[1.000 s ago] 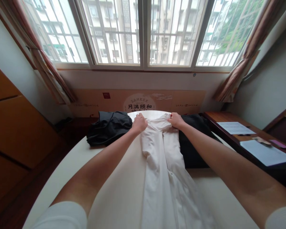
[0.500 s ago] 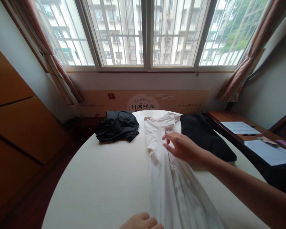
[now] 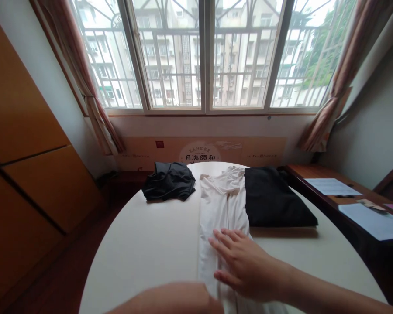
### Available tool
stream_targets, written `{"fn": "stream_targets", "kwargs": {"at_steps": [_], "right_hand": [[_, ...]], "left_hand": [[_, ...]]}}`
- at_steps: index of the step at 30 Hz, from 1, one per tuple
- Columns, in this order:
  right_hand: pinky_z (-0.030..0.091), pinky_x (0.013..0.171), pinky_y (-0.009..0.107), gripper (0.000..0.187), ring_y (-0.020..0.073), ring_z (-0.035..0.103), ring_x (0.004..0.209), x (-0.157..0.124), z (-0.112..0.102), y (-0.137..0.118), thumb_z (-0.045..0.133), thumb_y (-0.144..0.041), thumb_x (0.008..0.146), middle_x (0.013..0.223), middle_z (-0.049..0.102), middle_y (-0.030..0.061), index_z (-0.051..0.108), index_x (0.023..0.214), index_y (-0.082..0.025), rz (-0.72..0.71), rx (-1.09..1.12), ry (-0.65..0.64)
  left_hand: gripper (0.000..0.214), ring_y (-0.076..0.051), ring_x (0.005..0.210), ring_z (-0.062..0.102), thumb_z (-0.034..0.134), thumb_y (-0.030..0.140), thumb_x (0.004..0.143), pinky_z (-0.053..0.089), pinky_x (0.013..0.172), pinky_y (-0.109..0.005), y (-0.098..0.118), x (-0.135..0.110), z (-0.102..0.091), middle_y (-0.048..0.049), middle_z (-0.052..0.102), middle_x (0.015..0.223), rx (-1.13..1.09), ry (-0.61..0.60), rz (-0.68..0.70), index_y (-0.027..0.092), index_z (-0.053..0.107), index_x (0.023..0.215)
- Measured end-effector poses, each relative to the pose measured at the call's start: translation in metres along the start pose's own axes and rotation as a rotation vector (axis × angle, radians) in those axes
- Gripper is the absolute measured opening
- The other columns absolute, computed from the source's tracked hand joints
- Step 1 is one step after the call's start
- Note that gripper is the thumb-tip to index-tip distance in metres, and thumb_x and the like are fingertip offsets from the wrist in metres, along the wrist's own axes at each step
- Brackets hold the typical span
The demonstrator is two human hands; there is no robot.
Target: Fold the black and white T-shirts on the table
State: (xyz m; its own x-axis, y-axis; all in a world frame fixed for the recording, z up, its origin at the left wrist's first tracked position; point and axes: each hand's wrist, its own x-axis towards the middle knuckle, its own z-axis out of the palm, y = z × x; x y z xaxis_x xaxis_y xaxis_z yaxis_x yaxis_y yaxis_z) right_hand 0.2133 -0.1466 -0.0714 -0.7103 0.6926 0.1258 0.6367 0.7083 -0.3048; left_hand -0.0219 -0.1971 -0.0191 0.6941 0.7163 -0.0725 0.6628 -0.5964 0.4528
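A long white garment (image 3: 212,213) lies stretched from the table's far edge towards me, creased and gathered at its far end. My right hand (image 3: 240,261) rests flat on its middle part, fingers stretched out and slightly spread. At the bottom edge of the view is my left hand (image 3: 183,298), smeared by motion and partly cut off, beside the near part of the white cloth. Its fingers are hidden, so what they hold, if anything, cannot be seen. The near end of the garment runs out of view.
On the round white table (image 3: 144,253) a crumpled black garment (image 3: 170,181) lies at the far left. A folded black cloth (image 3: 277,198) sits against the white garment's right side. To the right, a wooden desk (image 3: 330,201) bears papers (image 3: 332,186). Windows (image 3: 239,65) stand beyond.
My right hand has come down towards me along the white garment and flattened onto it. My left hand has shifted left and turned, hiding its fingers. The view has tilted up slightly.
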Motion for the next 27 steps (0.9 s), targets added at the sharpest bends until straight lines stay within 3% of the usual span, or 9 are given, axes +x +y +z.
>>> {"fn": "stream_targets", "kwargs": {"at_steps": [3, 4, 6, 7, 11, 14, 18, 22, 27], "right_hand": [[0.042, 0.116, 0.053, 0.061, 0.0374, 0.056, 0.139, 0.034, -0.035, 0.050, 0.057, -0.047, 0.102, 0.152, 0.059, 0.0209, 0.055, 0.153, -0.014, 0.079, -0.033, 0.171], [0.043, 0.114, 0.051, 0.056, 0.0363, 0.058, 0.136, 0.050, -0.047, 0.073, 0.058, -0.043, 0.102, 0.147, 0.063, 0.0215, 0.058, 0.149, -0.013, 0.149, -0.057, 0.242], [0.044, 0.112, 0.050, 0.059, 0.0387, 0.058, 0.136, 0.083, -0.068, 0.121, 0.066, -0.044, 0.097, 0.146, 0.063, 0.0227, 0.058, 0.146, -0.012, 0.375, -0.116, 0.332], [0.044, 0.112, 0.051, 0.066, 0.0407, 0.056, 0.137, 0.099, -0.075, 0.144, 0.071, -0.048, 0.094, 0.149, 0.060, 0.0234, 0.056, 0.148, -0.013, 0.497, -0.125, 0.347], [0.043, 0.111, 0.051, 0.105, 0.0445, 0.049, 0.143, 0.149, -0.084, 0.205, 0.078, -0.065, 0.083, 0.153, 0.052, 0.0300, 0.036, 0.160, -0.008, 0.771, -0.110, 0.326], [0.047, 0.103, 0.050, 0.103, 0.0461, 0.053, 0.136, 0.171, -0.080, 0.226, 0.084, -0.065, 0.074, 0.140, 0.061, 0.0303, 0.048, 0.151, -0.006, 0.899, -0.106, 0.257], [0.049, 0.098, 0.049, 0.059, 0.0454, 0.056, 0.129, 0.182, -0.078, 0.239, 0.083, -0.050, 0.078, 0.131, 0.065, 0.0263, 0.071, 0.121, -0.012, 0.889, -0.139, 0.226], [0.047, 0.097, 0.038, 0.024, 0.0354, 0.060, 0.122, 0.190, -0.080, 0.236, 0.074, -0.027, 0.086, 0.127, 0.069, 0.0180, 0.072, 0.108, -0.017, 0.722, -0.153, 0.260], [0.046, 0.081, 0.026, 0.022, 0.0243, 0.067, 0.101, 0.219, -0.077, 0.218, 0.066, -0.020, 0.095, 0.116, 0.074, 0.0124, 0.064, 0.116, -0.016, 0.590, -0.085, 0.308]], "left_hand": [[0.025, -0.018, 0.070, 0.064, 0.053, 0.036, 0.101, 0.047, 0.064, -0.029, -0.045, 0.068, -0.043, -0.0024, 0.070, 0.078, -0.034, 0.154, -0.089, 0.020, 0.065, 0.085], [0.022, -0.018, 0.073, 0.065, 0.054, 0.032, 0.100, 0.047, 0.067, -0.028, -0.065, 0.094, -0.056, -0.0036, 0.070, 0.080, -0.052, 0.268, -0.161, 0.018, 0.065, 0.086], [0.010, -0.020, 0.084, 0.068, 0.059, 0.022, 0.095, 0.047, 0.076, -0.026, -0.106, 0.145, -0.079, -0.0076, 0.074, 0.091, -0.068, 0.468, -0.346, 0.015, 0.066, 0.094], [0.013, -0.021, 0.093, 0.069, 0.064, 0.020, 0.092, 0.047, 0.080, -0.025, -0.124, 0.168, -0.088, -0.0096, 0.075, 0.100, -0.088, 0.507, -0.419, 0.013, 0.067, 0.103], [0.033, -0.028, 0.102, 0.069, 0.079, 0.029, 0.085, 0.048, 0.077, -0.026, -0.175, 0.242, -0.102, -0.0182, 0.075, 0.107, -0.182, 0.512, -0.623, 0.007, 0.067, 0.105], [0.033, -0.031, 0.096, 0.070, 0.087, 0.030, 0.078, 0.047, 0.073, -0.029, -0.190, 0.278, -0.098, -0.0187, 0.076, 0.096, -0.220, 0.505, -0.664, 0.007, 0.067, 0.093], [0.020, -0.030, 0.091, 0.070, 0.082, 0.022, 0.080, 0.048, 0.072, -0.030, -0.203, 0.297, -0.095, -0.0173, 0.074, 0.094, -0.246, 0.548, -0.661, 0.011, 0.065, 0.083], [0.008, -0.021, 0.087, 0.068, 0.065, 0.016, 0.090, 0.048, 0.069, -0.025, -0.217, 0.280, -0.105, -0.0098, 0.073, 0.101, -0.279, 0.650, -0.584, 0.015, 0.063, 0.098], [0.008, -0.018, 0.084, 0.064, 0.059, 0.015, 0.094, 0.049, 0.075, -0.026, -0.230, 0.246, -0.136, -0.0069, 0.071, 0.097, -0.186, 0.835, -0.516, 0.017, 0.062, 0.101]]}}
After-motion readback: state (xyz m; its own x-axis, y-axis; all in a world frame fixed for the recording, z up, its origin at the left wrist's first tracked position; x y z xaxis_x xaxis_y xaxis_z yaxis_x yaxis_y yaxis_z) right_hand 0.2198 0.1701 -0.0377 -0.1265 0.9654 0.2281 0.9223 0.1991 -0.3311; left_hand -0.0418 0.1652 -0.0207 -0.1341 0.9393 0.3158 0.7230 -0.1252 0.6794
